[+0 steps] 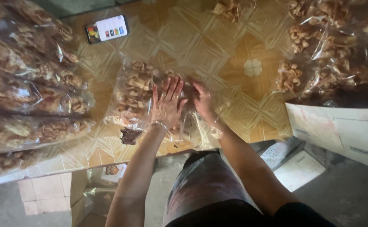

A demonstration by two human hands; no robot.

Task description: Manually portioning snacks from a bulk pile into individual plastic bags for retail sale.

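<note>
Centrally, the left hand (167, 105) lies flat, fingers spread, on a clear snack bag (139, 94) on the table (234, 63). At its 3 o'clock the right hand (203, 101) presses the same bag, fingers loosely extended. A phone (107, 29) lies at 11 o'clock.

Warm, dim light; soft blur throughout, glare on the clear bags (32, 80).

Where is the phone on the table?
The phone lies flat near the far left edge of the patterned table in the head view, just right of the stacked snack bags, well beyond both hands.
</note>
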